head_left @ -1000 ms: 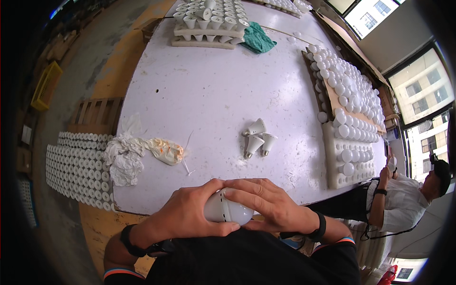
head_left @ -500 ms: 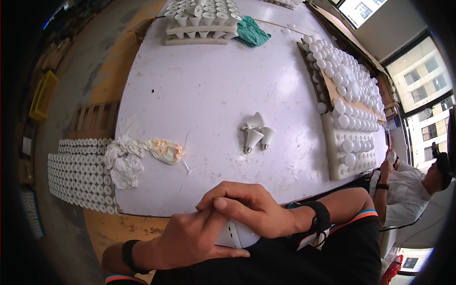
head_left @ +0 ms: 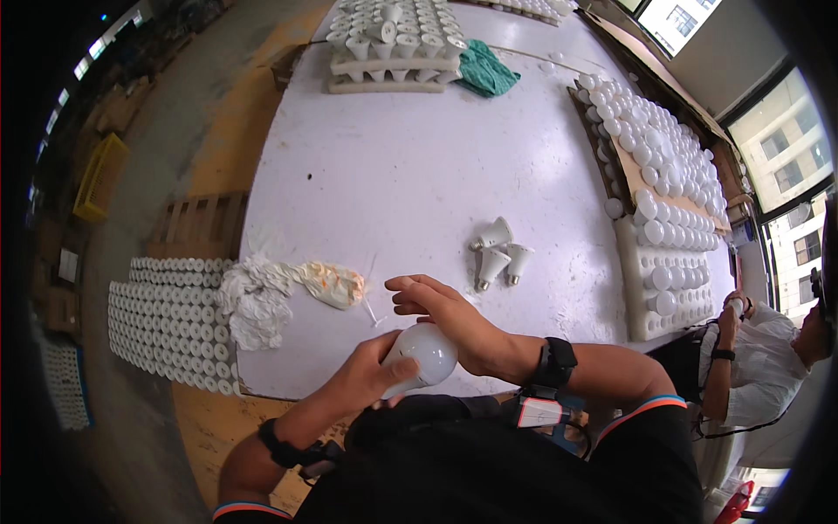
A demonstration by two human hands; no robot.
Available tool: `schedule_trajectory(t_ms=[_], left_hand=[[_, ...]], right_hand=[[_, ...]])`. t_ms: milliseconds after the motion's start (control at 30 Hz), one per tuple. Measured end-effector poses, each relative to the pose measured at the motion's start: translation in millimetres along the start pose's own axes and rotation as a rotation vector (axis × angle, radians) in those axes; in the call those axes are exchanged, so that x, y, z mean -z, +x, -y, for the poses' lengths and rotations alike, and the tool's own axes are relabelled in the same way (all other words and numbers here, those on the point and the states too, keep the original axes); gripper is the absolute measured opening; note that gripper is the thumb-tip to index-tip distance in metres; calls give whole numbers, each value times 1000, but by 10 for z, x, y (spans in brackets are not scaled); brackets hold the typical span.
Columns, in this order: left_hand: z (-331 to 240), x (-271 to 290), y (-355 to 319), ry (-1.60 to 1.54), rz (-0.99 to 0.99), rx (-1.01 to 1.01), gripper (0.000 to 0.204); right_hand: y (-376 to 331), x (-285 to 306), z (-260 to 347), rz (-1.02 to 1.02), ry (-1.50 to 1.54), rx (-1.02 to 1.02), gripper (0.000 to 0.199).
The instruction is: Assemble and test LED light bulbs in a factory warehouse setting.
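A white light bulb (head_left: 429,351) sits in my left hand (head_left: 365,377) at the near edge of the table. The left thumb lies across the bulb's side, and its round dome faces right. My right hand (head_left: 458,325) is right beside the dome, fingers stretched out toward the left and not wrapped around it. Whether its palm touches the bulb I cannot tell. Ahead and to the right, three white bulb bodies with metal screw bases (head_left: 500,253) lie together on the white table (head_left: 375,192).
At left lie crumpled white cloths (head_left: 257,301) and a stained bag (head_left: 330,284), beside stacked white round parts (head_left: 175,323). Bulb bodies in foam trays (head_left: 388,86) and a green cloth (head_left: 489,68) are at the back. White domes (head_left: 655,144) fill the right side. A co-worker (head_left: 755,354) stands far right.
My right hand has come off its clasp over the bulb and its fingers have straightened. The bulb's dome now shows in my left hand. The whole view has shifted slightly.
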State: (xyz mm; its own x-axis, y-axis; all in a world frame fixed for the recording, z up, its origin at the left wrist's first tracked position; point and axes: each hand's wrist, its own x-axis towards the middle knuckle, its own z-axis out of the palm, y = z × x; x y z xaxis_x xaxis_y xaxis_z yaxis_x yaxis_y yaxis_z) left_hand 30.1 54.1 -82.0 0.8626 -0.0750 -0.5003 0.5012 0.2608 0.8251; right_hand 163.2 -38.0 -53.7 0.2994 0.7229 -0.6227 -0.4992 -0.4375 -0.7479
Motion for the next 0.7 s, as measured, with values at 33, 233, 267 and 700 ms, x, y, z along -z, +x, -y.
schedule_trajectory(t_ms=[33,233,267,700], left_hand=[[112,-31,52,-381,66,-64,79],[382,-9,97,-1059,307,-215,94],[378,-5,79,-1071,369,-253,94],[377,-42,116,-794,12,-140,56]], right_hand=[[37,38,-9,57,-3,101,45],[80,134,7,427,-24,202,51],[72,132,3,476,-9,248,51],[20,235,-157,164,-290,478,37]])
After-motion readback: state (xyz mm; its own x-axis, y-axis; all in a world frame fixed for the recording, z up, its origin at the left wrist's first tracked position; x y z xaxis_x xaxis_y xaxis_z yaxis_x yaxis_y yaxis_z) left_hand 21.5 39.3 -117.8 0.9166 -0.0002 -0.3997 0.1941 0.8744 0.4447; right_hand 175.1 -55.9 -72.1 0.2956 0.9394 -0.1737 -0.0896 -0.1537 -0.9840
